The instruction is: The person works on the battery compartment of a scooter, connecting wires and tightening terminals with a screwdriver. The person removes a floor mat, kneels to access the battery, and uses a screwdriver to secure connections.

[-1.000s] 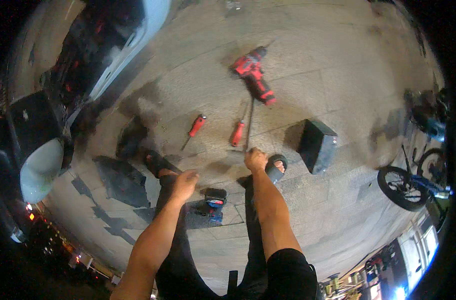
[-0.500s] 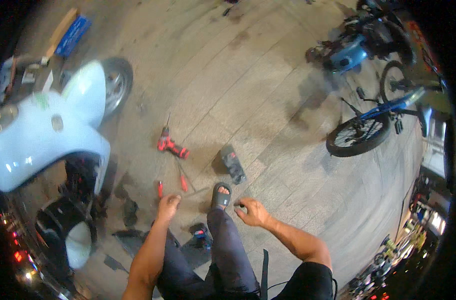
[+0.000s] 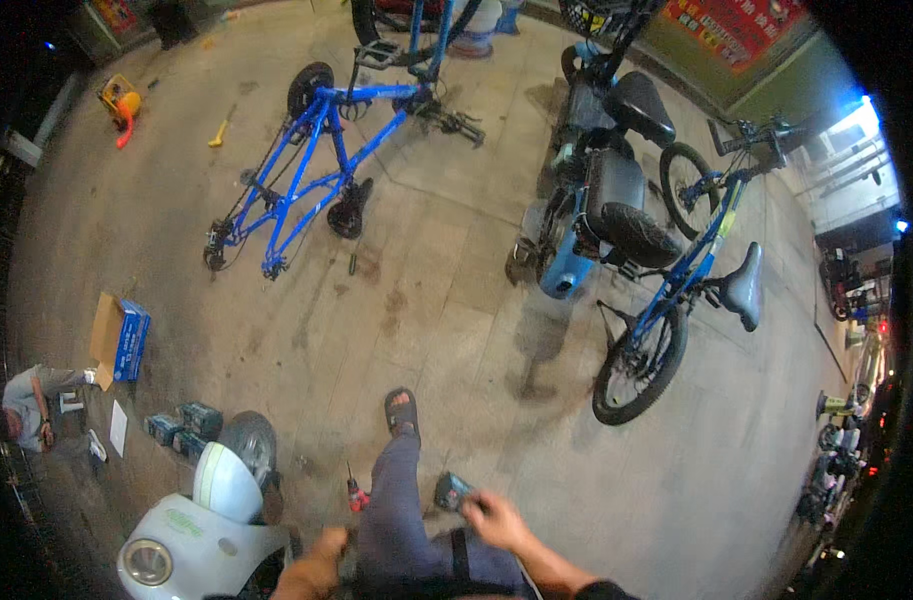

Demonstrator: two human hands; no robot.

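Note:
My left hand [image 3: 324,560], smeared by motion, is curled low in the head view, between the white scooter [image 3: 181,535] and my leg. What it holds, if anything, is hidden. My right hand [image 3: 498,524] is closed in front of my thigh; a small dark bit shows at its fingertips, too unclear to name. Just beyond those fingers is a dark box-shaped block [image 3: 450,490] on the ground; whether they touch is unclear. A red and black power drill [image 3: 357,496] lies left of my stepping leg, partly hidden by it.
Ahead lies a blue bicycle frame [image 3: 326,150]. To the right stand a blue electric scooter [image 3: 566,265] and a blue bicycle [image 3: 666,300]. A person [image 3: 26,400] sits at the left near an open blue carton [image 3: 126,340] and several dark blocks [image 3: 181,430].
My view has swung up and forward, bringing in the bicycle frame and the person. One sandalled foot has stepped ahead past the drill. Both hands now sit lower in view.

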